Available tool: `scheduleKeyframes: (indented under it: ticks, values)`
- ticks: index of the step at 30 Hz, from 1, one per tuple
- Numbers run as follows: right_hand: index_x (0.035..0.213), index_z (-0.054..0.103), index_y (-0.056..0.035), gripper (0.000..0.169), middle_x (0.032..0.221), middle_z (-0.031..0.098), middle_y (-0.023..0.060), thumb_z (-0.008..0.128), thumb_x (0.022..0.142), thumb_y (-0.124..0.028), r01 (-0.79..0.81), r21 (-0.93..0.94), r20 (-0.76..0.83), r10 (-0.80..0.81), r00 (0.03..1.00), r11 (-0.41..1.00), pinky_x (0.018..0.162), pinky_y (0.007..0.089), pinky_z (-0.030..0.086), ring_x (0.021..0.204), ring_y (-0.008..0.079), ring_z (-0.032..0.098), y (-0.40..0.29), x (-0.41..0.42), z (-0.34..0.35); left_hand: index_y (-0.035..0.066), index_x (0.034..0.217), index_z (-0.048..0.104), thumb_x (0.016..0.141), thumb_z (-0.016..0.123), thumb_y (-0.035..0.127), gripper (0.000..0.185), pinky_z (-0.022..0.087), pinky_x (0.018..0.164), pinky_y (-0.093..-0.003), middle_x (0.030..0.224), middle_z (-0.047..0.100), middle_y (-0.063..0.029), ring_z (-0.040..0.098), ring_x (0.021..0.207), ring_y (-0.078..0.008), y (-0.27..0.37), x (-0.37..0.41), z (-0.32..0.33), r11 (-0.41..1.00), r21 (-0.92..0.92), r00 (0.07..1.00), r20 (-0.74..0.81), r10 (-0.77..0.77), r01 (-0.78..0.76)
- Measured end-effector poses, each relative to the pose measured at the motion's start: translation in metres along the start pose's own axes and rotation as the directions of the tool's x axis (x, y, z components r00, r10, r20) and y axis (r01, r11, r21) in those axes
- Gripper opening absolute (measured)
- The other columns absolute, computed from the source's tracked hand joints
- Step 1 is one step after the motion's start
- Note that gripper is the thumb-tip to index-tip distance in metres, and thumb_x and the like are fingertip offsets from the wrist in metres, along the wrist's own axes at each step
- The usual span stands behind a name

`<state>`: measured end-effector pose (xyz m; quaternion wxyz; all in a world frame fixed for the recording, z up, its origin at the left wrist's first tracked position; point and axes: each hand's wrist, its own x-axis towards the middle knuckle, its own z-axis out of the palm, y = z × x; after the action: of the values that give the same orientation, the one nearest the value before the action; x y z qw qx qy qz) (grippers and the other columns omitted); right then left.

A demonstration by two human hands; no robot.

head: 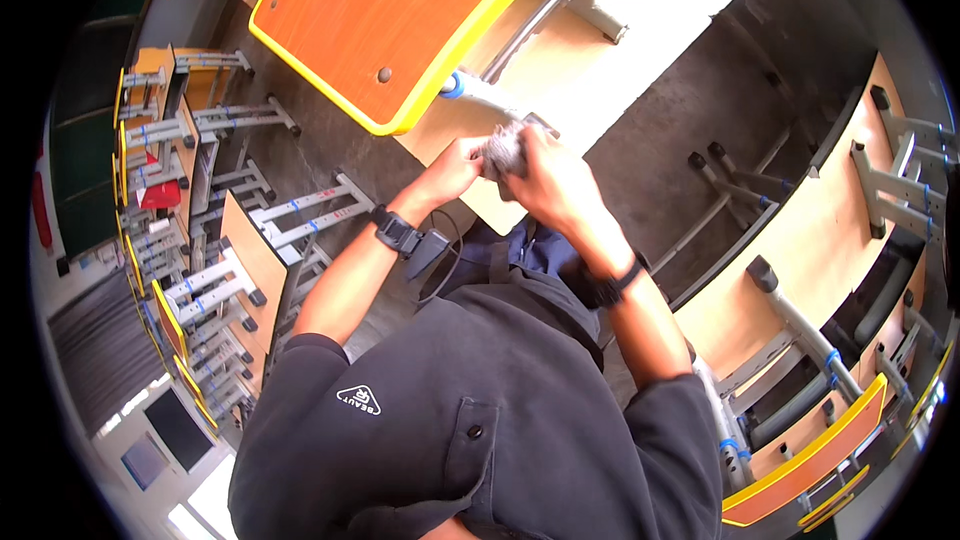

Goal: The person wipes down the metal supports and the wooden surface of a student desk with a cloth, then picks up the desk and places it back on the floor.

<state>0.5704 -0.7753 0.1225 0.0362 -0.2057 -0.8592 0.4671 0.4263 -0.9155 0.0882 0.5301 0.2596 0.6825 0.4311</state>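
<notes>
A wad of grey, fluffy material (504,153) is held between both hands, just in front of the body. My left hand (453,169) pinches its left side with the fingertips. Around its right side curl the fingers of my right hand (553,178). Both hands are over the near end of a light wood desktop (491,206). Close beyond them is the foot of a grey metal chair leg, with a dark end cap (541,124). That chair rests upside down on the desk, its orange seat with yellow edging (375,22) towards the upper left.
Another light wood desk (810,240) stands on the right, with upturned chairs on it. Rows of desks and stacked chairs fill the left, one desk panel (255,270) near my left forearm. Dark concrete floor (667,112) shows between the desks.
</notes>
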Motion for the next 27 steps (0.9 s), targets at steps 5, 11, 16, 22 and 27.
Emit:
scheduleKeyframes:
  ticks: [5, 11, 16, 22, 27]
  values:
    - [0.1, 0.053, -0.0037, 0.039, 0.072, 0.055, 0.0118, 0.066, 0.065, -0.013, 0.377, 0.123, 0.059, -0.386, 0.921, 0.918, 0.058, 0.0442, 0.049, 0.063, 0.0349, 0.059, -0.084, -0.066, -0.101, -0.004, 0.114, 0.066, 0.089, 0.055, 0.003, 0.028, 0.048, 0.084, -0.0252, 0.101, 0.068, -0.0004, 0.056, 0.093, -0.0055, 0.079, -0.053, -0.001, 0.994, -0.094, 0.938, 0.347, -0.024, 0.06]
    - [0.088, 0.058, -0.0125, 0.028, 0.061, 0.044, -0.0005, 0.067, 0.061, -0.017, 0.704, 0.216, -0.051, -0.712, 0.7, 0.677, 0.044, 0.0264, 0.031, 0.045, 0.0118, 0.042, -0.163, -0.093, -0.154, -0.006, 0.107, 0.065, 0.072, 0.065, -0.012, 0.035, 0.052, 0.084, -0.0376, 0.104, 0.068, -0.0202, 0.065, 0.098, -0.0361, 0.144, -0.098, 0.017, 0.796, -0.22, 0.658, 0.463, 0.594, -0.564]
    - [0.077, 0.057, -0.017, 0.019, 0.052, 0.04, 0.0005, 0.061, 0.058, -0.017, 0.709, 0.018, -0.26, -0.682, 0.684, 0.705, 0.04, 0.024, 0.018, 0.04, 0.0135, 0.032, -0.203, -0.095, -0.138, -0.007, 0.102, 0.063, 0.07, 0.064, -0.013, 0.032, 0.052, 0.078, -0.0386, 0.099, 0.067, -0.0179, 0.063, 0.094, -0.0366, 0.158, -0.11, 0.019, 0.709, -0.231, 0.563, 0.467, 0.682, -0.666]
    - [0.055, 0.043, -0.012, 0.014, 0.051, 0.037, -0.0001, 0.056, 0.052, -0.016, 0.758, -0.062, -0.069, -0.761, 0.645, 0.649, 0.038, 0.0237, 0.017, 0.039, 0.0141, 0.029, -0.227, -0.084, -0.116, -0.008, 0.1, 0.063, 0.073, 0.063, -0.013, 0.028, 0.051, 0.078, -0.0382, 0.098, 0.066, -0.0189, 0.063, 0.093, -0.0366, 0.134, -0.126, -0.008, 0.693, -0.217, 0.577, 0.416, 0.703, -0.688]
    - [0.067, 0.051, -0.0107, 0.013, 0.055, 0.041, -0.0007, 0.061, 0.06, -0.012, 0.799, -0.303, 0.064, -0.825, 0.561, 0.52, 0.04, 0.0223, 0.026, 0.04, 0.0124, 0.035, -0.238, -0.078, -0.062, -0.007, 0.104, 0.064, 0.073, 0.065, -0.011, 0.031, 0.051, 0.079, -0.039, 0.097, 0.067, -0.0199, 0.065, 0.093, -0.0375, 0.109, -0.136, -0.039, 0.728, -0.156, 0.628, 0.406, 0.664, -0.668]
